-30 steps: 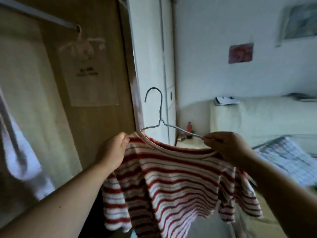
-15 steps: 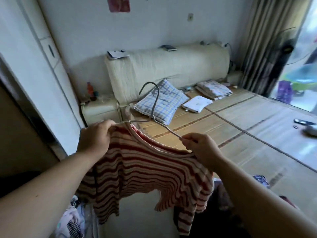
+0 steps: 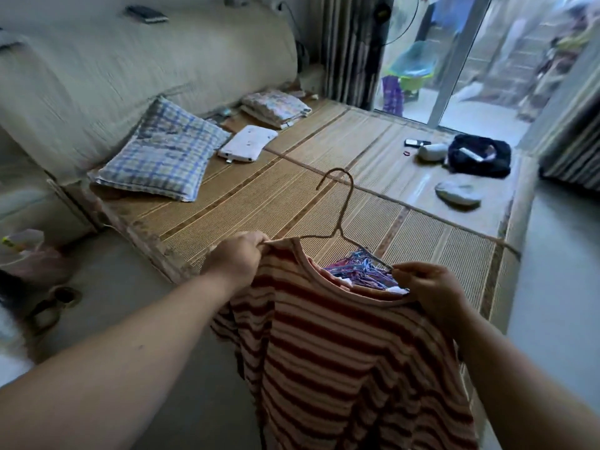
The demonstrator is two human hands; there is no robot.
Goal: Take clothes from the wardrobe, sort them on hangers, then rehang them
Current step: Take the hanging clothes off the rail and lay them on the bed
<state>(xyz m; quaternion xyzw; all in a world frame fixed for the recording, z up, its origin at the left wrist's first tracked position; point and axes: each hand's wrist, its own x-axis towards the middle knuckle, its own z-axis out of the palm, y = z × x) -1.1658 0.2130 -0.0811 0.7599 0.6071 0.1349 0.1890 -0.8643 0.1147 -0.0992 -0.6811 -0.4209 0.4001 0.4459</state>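
A red and white striped shirt [image 3: 350, 352] hangs on a thin wire hanger [image 3: 339, 216] that I hold up in front of me over the near edge of the bed. My left hand [image 3: 235, 259] grips the shirt's left shoulder together with the hanger's end. At the right shoulder, my right hand [image 3: 431, 287] pinches the hanger wire and the collar. Through the neck opening a heap of coloured hangers [image 3: 360, 274] shows below. The wardrobe is out of view.
A bed with a bamboo mat [image 3: 324, 177] lies ahead. On it are a checked pillow [image 3: 162, 154], a white pad [image 3: 248, 143], folded cloth [image 3: 276, 105], a dark garment [image 3: 479, 154] and small items at the right. A glass door [image 3: 454, 60] is beyond.
My view has swung from the wardrobe round to the bed. Both hands have kept their hold and carried the shirt on its hanger over the bed's near edge.
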